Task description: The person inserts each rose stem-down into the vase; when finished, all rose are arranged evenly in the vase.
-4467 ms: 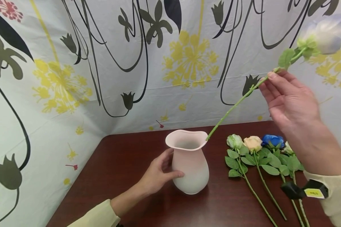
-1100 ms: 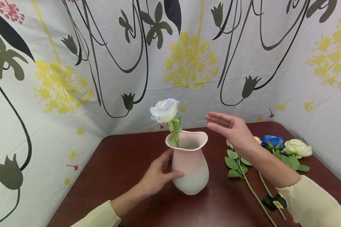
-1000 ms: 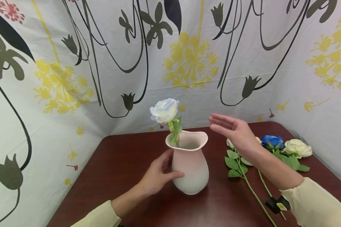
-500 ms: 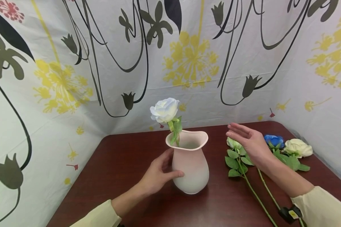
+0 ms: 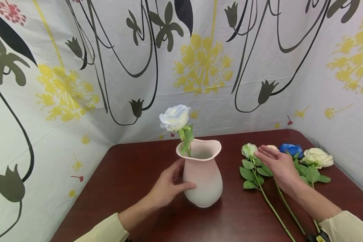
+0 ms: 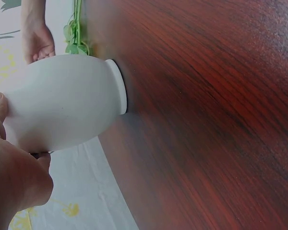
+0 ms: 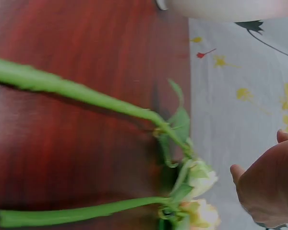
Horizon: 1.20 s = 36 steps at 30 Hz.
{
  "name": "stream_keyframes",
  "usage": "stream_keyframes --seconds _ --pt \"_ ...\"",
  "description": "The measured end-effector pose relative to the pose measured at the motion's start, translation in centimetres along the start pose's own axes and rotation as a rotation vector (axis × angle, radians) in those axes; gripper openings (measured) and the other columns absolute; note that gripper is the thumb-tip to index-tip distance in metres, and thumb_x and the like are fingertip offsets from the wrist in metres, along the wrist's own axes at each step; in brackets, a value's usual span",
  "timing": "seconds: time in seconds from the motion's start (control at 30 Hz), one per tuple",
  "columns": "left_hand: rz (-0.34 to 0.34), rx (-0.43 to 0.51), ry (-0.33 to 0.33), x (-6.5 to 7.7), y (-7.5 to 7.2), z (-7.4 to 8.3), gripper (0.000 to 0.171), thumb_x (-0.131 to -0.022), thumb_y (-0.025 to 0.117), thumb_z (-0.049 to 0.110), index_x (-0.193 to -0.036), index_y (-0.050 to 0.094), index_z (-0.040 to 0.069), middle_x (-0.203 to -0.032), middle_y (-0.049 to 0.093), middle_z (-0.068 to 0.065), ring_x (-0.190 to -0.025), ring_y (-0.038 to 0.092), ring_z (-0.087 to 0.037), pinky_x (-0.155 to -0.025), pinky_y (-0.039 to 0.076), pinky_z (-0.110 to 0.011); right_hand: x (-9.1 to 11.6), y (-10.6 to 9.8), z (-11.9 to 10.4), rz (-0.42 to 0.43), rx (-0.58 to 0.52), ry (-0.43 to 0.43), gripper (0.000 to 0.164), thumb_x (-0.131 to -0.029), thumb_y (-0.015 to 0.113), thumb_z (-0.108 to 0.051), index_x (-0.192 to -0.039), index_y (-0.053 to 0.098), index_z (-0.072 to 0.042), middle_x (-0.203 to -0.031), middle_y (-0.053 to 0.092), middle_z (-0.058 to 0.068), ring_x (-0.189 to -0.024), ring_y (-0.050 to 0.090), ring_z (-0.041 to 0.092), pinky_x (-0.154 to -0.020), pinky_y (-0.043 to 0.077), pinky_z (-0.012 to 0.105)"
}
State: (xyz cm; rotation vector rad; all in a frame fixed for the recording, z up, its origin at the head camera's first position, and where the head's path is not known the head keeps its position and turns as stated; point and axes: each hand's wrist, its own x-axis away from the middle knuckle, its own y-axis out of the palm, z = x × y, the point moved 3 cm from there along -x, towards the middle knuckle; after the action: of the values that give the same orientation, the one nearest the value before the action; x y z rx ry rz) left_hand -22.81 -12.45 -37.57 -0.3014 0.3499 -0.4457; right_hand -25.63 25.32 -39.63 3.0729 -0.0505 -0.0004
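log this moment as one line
left hand: holds vase | right hand: empty, near roses on table | bluish-white rose: in vase

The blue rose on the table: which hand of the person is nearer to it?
The right. In the head view, the right hand is just left of the blue rose; the left hand is farther away, holding the vase.

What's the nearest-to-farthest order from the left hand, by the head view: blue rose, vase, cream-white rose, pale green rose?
1. Vase: in the left hand's grip, on its right.
2. Pale green rose: right of the vase, leftmost of the lying row.
3. Blue rose: farther right.
4. Cream-white rose: far right, end of the row.
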Motion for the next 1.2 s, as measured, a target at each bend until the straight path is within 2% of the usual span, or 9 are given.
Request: stream_keyframes --seconds 0.07,0.13,0.23,0.4,0.53,0.73,0.83,1.07,1.2 --pt "-0.002 -0.002 0.000 0.0 0.0 0.0 0.081 -0.090 0.088 0.017 -0.159 0.046 0.027 -0.152 0.058 0.001 -0.133 0.061 -0.020 -0.110 0.050 -0.037 0.1 -0.3 0.6 0.002 -0.015 0.007 0.083 -0.104 0.072 -0.026 -0.164 0.025 0.006 -0.138 0.065 -0.011 -0.104 0.063 -0.016 -0.094 0.054 0.015" --pt "-0.003 -0.004 0.000 -0.1 0.0 0.1 0.081 -0.091 0.088 0.018 -0.159 0.046 0.028 -0.153 0.058 0.002 -0.133 0.061 -0.019 -0.111 0.049 -0.037 0.2 -0.6 1.1 0.006 -0.032 0.019 0.082 -0.103 0.073 -0.024 -0.163 0.027 0.008 -0.118 0.066 -0.024 -0.104 0.064 -0.014 -0.094 0.054 0.018" --pt "-0.004 -0.006 -0.002 -0.1 0.0 0.1 0.080 -0.091 0.088 0.018 -0.159 0.047 0.028 -0.152 0.058 0.002 -0.133 0.061 -0.018 -0.111 0.049 -0.037 0.3 -0.9 1.6 0.013 -0.010 0.046 0.082 -0.103 0.074 -0.024 -0.162 0.028 0.009 -0.109 0.068 -0.028 -0.102 0.067 -0.011 -0.094 0.055 0.020" --pt "-0.004 0.002 -0.010 -0.1 0.0 0.2 0.080 -0.090 0.088 0.017 -0.159 0.047 0.027 -0.153 0.057 0.002 -0.133 0.061 -0.019 -0.110 0.050 -0.038 0.6 -1.3 2.3 0.028 0.102 0.104 0.080 -0.103 0.073 -0.029 -0.161 0.033 0.009 -0.120 0.067 -0.018 -0.099 0.067 -0.011 -0.094 0.057 0.023" --pt "-0.004 0.005 -0.015 -0.1 -0.1 0.2 0.081 -0.090 0.088 0.017 -0.159 0.046 0.027 -0.155 0.056 0.002 -0.134 0.060 -0.019 -0.111 0.050 -0.039 0.7 -1.4 2.7 0.023 0.123 0.118 0.075 -0.105 0.071 -0.026 -0.159 0.034 0.011 -0.134 0.067 -0.005 -0.097 0.068 -0.010 -0.095 0.057 0.025" --pt "0.001 0.004 -0.014 -0.1 -0.1 0.3 0.080 -0.090 0.088 0.016 -0.158 0.048 0.027 -0.153 0.057 0.002 -0.133 0.061 -0.018 -0.111 0.050 -0.037 0.8 -1.4 3.2 0.013 0.078 0.122 0.072 -0.104 0.072 -0.019 -0.155 0.035 0.017 -0.116 0.070 -0.014 -0.096 0.072 -0.004 -0.095 0.058 0.029" --pt "0.002 0.003 -0.017 0.0 -0.1 0.3 0.080 -0.090 0.088 0.017 -0.158 0.048 0.027 -0.153 0.057 0.002 -0.133 0.061 -0.019 -0.110 0.050 -0.036 0.9 -1.4 3.3 0.011 0.097 0.135 0.069 -0.105 0.071 -0.017 -0.153 0.037 0.019 -0.111 0.074 -0.010 -0.096 0.074 0.000 -0.094 0.058 0.030" --pt "-0.001 -0.003 -0.024 0.0 -0.1 0.1 0.079 -0.091 0.088 0.019 -0.158 0.047 0.028 -0.152 0.058 0.002 -0.132 0.061 -0.019 -0.110 0.050 -0.037 1.0 -1.2 3.4 0.019 0.303 0.134 0.060 -0.105 0.071 -0.019 -0.148 0.049 0.016 -0.125 0.075 0.015 -0.096 0.071 -0.003 -0.093 0.060 0.032" --pt "-0.001 -0.004 -0.027 0.0 0.0 0.0 0.080 -0.091 0.088 0.019 -0.158 0.047 0.029 -0.152 0.058 0.002 -0.132 0.061 -0.019 -0.110 0.050 -0.037 1.0 -0.9 3.5 0.027 0.450 0.098 0.058 -0.104 0.072 -0.023 -0.146 0.054 0.013 -0.128 0.073 0.019 -0.111 0.072 0.013 -0.092 0.060 0.033"
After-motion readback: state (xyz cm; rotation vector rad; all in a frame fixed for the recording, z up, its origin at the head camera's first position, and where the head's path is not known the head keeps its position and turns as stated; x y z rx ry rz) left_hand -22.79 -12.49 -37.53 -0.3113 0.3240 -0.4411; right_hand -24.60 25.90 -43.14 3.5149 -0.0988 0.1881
